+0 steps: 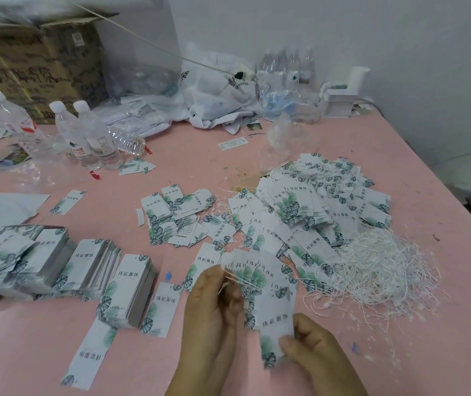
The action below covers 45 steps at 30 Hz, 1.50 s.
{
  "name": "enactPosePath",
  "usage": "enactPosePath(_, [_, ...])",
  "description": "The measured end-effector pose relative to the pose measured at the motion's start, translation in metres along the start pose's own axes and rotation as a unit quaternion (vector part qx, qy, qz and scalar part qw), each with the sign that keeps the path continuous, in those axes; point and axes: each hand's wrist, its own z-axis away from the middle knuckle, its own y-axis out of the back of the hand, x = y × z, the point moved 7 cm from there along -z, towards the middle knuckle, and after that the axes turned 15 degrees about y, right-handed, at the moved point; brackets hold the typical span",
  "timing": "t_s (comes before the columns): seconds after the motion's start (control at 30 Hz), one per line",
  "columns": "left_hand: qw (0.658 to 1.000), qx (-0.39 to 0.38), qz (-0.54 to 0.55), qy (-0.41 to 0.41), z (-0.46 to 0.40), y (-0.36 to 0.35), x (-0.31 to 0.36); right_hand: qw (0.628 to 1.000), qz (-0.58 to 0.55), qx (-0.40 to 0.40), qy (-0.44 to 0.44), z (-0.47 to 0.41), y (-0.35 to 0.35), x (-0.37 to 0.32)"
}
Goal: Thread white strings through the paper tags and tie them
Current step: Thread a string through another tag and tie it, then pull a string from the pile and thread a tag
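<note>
The rectangular white paper tag with green leaf print and dark characters (275,324) is held just above the pink bench (400,352), at its near edge. The right hand (317,358) pinches the tag's lower end; its grip is clenched on the paper. The left hand (214,307) grasps a thin white string (238,278) between fingertips, just beside the tag's upper end. Whether the string has entered the tag's hole cannot be told; the hole is not visible.

Step in hand, as judged: threading. To do it well, keep the tag flat and steady in the right hand, present the string's free end square to the hole, draw it through and tie it close to the paper without creasing the tag.

The tag is thin card, lightly bowed, with the leaf motif at the lower corner.

Beyond the tag lies a fanned row of similar tags (257,270). To the right of the tag is the loose tangled heap of white strings (383,270). Behind that heap is a large pile of tags (314,212). To the left of the tag stand neat stacks of unthreaded tags (131,287). Far behind, clear plastic water bottles (85,135) and a brown cardboard box (34,64) stand at the bench's back.
</note>
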Motion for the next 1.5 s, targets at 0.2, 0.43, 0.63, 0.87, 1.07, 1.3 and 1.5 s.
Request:
enactPosePath(0.2, [0.979, 0.078, -0.187, -0.014, -0.007, 0.026, -0.051, 0.968, -0.194, 0.151, -0.053, -0.008, 0.009, 0.008])
enactPosePath(0.43, [0.944, 0.055, -0.315, -0.077, -0.023, 0.014, -0.056, 0.973, -0.117, 0.196, -0.04, -0.052, 0.031, -0.023])
enactPosePath(0.63, [0.921, 0.112, -0.355, -0.117, -0.024, 0.039, -0.056, 0.969, 0.012, 0.247, 0.031, -0.144, 0.08, -0.099])
enactPosePath(0.87, [0.905, 0.16, -0.357, -0.171, -0.016, 0.061, -0.056, 0.89, 0.385, 0.19, 0.154, -0.108, 0.067, -0.087])
enactPosePath(1.07, [0.892, 0.212, -0.339, -0.213, -0.012, 0.064, -0.053, 0.858, 0.501, 0.027, 0.113, -0.041, 0.016, 0.008])
enactPosePath(1.3, [0.798, 0.269, -0.448, -0.3, -0.023, 0.063, 0.015, 0.746, 0.625, 0.025, 0.229, -0.043, 0.003, -0.009])
enactPosePath(1.5, [0.715, 0.286, -0.605, -0.203, -0.058, 0.067, 0.045, 0.758, 0.561, 0.082, 0.322, -0.033, 0.004, -0.019])
